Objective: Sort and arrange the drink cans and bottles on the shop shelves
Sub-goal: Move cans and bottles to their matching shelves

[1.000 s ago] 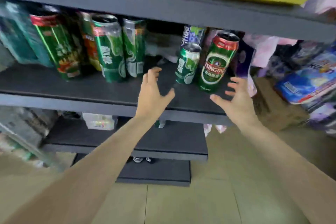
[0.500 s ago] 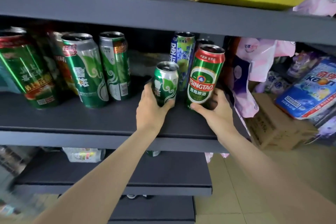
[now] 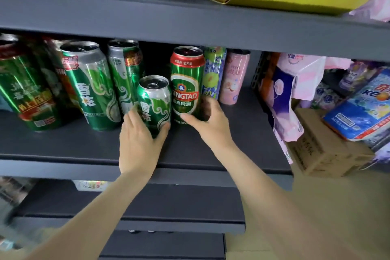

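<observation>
While both hands grip cans at the shelf front, entries run near to far.
Left hand [image 3: 140,140]: fingers and thumb curled round the short green aluminium can [image 3: 154,105]; can upright, long axis vertical, directly ahead of the palm.
Right hand [image 3: 207,119]: thumb and fingers wrapped round the base of the tall green, red-topped Tsingtao can [image 3: 186,81]; upright, just beyond the fingers.
Key relation: the two held cans stand just beside each other, short one nearer the dark grey shelf [image 3: 63,143] edge; each hand is nearest its own can.
Count, tall green cans at left: at least three, possibly more behind.
Count, rear right: one blue-green grape-print can [image 3: 213,72], one pink can [image 3: 234,76].
</observation>
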`<state>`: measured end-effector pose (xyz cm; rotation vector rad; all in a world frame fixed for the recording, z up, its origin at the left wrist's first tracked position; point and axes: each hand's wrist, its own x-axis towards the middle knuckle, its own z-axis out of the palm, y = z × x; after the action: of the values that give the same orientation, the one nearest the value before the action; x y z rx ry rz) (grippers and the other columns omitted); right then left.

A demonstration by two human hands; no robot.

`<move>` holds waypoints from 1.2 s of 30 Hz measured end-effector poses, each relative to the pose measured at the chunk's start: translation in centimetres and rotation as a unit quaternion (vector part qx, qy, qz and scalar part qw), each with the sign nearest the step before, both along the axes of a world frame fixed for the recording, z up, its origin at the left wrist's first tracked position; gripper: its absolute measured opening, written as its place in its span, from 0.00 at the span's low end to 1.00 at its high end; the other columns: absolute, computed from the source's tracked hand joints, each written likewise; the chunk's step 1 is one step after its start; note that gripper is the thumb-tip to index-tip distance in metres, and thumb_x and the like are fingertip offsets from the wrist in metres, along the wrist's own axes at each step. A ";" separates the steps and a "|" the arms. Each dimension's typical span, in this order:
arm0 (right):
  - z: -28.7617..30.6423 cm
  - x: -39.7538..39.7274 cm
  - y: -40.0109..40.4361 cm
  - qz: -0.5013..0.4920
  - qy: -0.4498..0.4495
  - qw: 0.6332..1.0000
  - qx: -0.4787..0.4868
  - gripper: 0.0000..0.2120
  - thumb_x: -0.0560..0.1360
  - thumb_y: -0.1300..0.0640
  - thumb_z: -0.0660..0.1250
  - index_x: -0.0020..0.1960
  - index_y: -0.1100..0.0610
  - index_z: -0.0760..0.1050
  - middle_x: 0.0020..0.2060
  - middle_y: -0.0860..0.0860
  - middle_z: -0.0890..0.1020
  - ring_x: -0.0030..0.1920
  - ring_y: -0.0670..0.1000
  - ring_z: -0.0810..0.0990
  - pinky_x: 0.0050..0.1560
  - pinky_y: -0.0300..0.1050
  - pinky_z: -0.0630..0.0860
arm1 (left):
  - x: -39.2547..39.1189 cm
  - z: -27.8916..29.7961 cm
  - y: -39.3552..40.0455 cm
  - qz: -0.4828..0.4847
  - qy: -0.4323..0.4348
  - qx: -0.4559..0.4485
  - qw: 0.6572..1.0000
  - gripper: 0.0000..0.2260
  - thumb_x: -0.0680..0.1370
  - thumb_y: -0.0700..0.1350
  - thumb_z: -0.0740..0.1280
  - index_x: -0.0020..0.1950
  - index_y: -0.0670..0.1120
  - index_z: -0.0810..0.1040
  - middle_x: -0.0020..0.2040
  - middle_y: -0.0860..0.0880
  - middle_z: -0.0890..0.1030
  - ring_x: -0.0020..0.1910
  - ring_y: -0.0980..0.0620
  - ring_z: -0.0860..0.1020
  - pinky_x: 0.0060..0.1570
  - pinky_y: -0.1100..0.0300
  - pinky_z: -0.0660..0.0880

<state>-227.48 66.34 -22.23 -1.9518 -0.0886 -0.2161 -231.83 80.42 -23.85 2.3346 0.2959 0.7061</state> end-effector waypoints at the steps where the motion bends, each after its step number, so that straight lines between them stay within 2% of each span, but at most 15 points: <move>1: 0.3 -0.1 -0.8 -0.024 -0.018 0.999 0.044 0.26 0.68 0.53 0.75 0.62 0.56 0.70 0.58 0.51 0.77 0.58 0.48 0.75 0.61 0.44 0.72 | 0.0 0.0 0.0 0.000 -0.002 0.005 1.000 0.26 0.73 0.53 0.70 0.60 0.36 0.66 0.55 0.38 0.71 0.57 0.39 0.70 0.55 0.45 0.71; 3: 1.0 0.9 -2.4 -0.103 -0.068 0.990 0.074 0.24 0.68 0.54 0.75 0.59 0.57 0.72 0.56 0.53 0.77 0.56 0.49 0.76 0.60 0.45 0.72 | 0.0 -0.1 0.0 0.002 0.003 0.011 1.000 0.27 0.73 0.53 0.69 0.60 0.36 0.66 0.55 0.38 0.70 0.57 0.40 0.70 0.55 0.47 0.70; 5: 1.8 2.7 -3.0 -0.142 -0.091 0.983 0.066 0.26 0.68 0.54 0.75 0.61 0.59 0.69 0.56 0.55 0.77 0.56 0.51 0.76 0.61 0.48 0.72 | 0.0 -0.1 -0.1 0.002 0.009 0.017 1.000 0.27 0.74 0.54 0.68 0.61 0.36 0.66 0.55 0.39 0.70 0.57 0.41 0.70 0.56 0.48 0.69; 7: 2.5 4.3 -2.2 -0.145 -0.097 0.983 0.051 0.28 0.68 0.54 0.74 0.63 0.60 0.67 0.57 0.56 0.77 0.57 0.55 0.76 0.60 0.49 0.73 | 0.1 -0.1 0.0 0.002 0.007 0.021 1.000 0.28 0.74 0.54 0.68 0.62 0.35 0.65 0.55 0.39 0.70 0.57 0.41 0.70 0.57 0.49 0.69; 10: 2.6 5.5 -0.6 -0.153 -0.113 0.981 0.028 0.20 0.71 0.61 0.70 0.60 0.63 0.68 0.53 0.56 0.78 0.55 0.55 0.77 0.52 0.39 0.72 | 0.1 -0.2 0.1 0.003 0.006 0.033 0.999 0.29 0.74 0.56 0.67 0.65 0.37 0.64 0.56 0.40 0.71 0.57 0.42 0.70 0.57 0.52 0.68; 14: 2.2 6.5 0.0 -0.175 -0.126 0.976 0.008 0.22 0.70 0.65 0.70 0.62 0.63 0.68 0.55 0.56 0.77 0.54 0.52 0.76 0.53 0.39 0.71 | 0.3 -0.6 0.3 0.005 -0.007 0.044 0.999 0.29 0.74 0.55 0.67 0.65 0.36 0.65 0.55 0.40 0.72 0.55 0.41 0.72 0.55 0.51 0.69; 16: 2.0 6.9 0.2 -0.189 -0.123 0.974 -0.016 0.22 0.69 0.66 0.69 0.62 0.63 0.68 0.54 0.58 0.78 0.54 0.56 0.76 0.54 0.43 0.72 | 0.4 -0.7 0.3 0.008 -0.010 0.049 0.999 0.29 0.74 0.55 0.68 0.63 0.35 0.66 0.54 0.39 0.72 0.54 0.40 0.72 0.54 0.50 0.70; 19: 1.9 7.2 0.1 -0.193 -0.131 0.972 -0.031 0.24 0.66 0.68 0.65 0.62 0.63 0.69 0.54 0.58 0.78 0.55 0.60 0.76 0.56 0.54 0.75 | 0.5 -0.9 0.4 0.010 -0.008 0.060 0.998 0.30 0.74 0.56 0.67 0.64 0.35 0.66 0.54 0.39 0.72 0.54 0.40 0.72 0.54 0.50 0.70; 24: 1.9 4.0 -2.2 -0.153 -0.115 0.981 -0.002 0.31 0.62 0.52 0.73 0.62 0.56 0.68 0.55 0.54 0.78 0.56 0.55 0.77 0.59 0.54 0.74 | 0.4 -1.1 0.5 0.010 -0.010 0.067 0.998 0.31 0.74 0.56 0.66 0.66 0.35 0.65 0.56 0.39 0.72 0.55 0.40 0.72 0.55 0.49 0.70; 28: 2.1 0.4 -4.6 -0.133 -0.090 0.986 0.038 0.34 0.56 0.50 0.77 0.59 0.49 0.67 0.59 0.55 0.73 0.57 0.51 0.76 0.61 0.53 0.73 | 0.6 -0.9 0.6 0.011 0.002 0.060 0.998 0.31 0.75 0.57 0.65 0.67 0.36 0.64 0.57 0.39 0.72 0.57 0.40 0.71 0.56 0.50 0.69; 31: 2.8 -2.5 -5.0 -0.122 -0.038 0.991 0.034 0.34 0.50 0.44 0.77 0.52 0.41 0.67 0.59 0.55 0.74 0.56 0.50 0.77 0.60 0.53 0.75 | 0.3 -0.4 0.6 -0.006 0.025 0.036 0.999 0.32 0.75 0.57 0.65 0.69 0.37 0.61 0.60 0.39 0.70 0.60 0.41 0.70 0.58 0.50 0.67; 34: 3.4 -6.3 -4.9 -0.110 -0.024 0.994 0.007 0.38 0.51 0.46 0.79 0.56 0.43 0.66 0.57 0.52 0.76 0.58 0.50 0.76 0.60 0.51 0.75 | -0.6 0.9 0.9 -0.028 0.067 -0.013 0.997 0.33 0.74 0.54 0.68 0.70 0.37 0.60 0.63 0.39 0.68 0.62 0.40 0.68 0.60 0.50 0.66; 36: 3.8 -9.2 -4.6 -0.077 0.000 0.996 0.033 0.36 0.57 0.56 0.82 0.59 0.50 0.68 0.54 0.50 0.80 0.54 0.46 0.79 0.56 0.44 0.77 | -2.5 2.0 1.5 -0.046 0.068 -0.044 0.996 0.29 0.75 0.48 0.68 0.69 0.37 0.62 0.63 0.39 0.68 0.61 0.40 0.69 0.60 0.49 0.66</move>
<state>-236.68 61.70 -18.41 -1.8938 0.0688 -0.3164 -234.33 81.96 -21.85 2.2999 0.2723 0.4814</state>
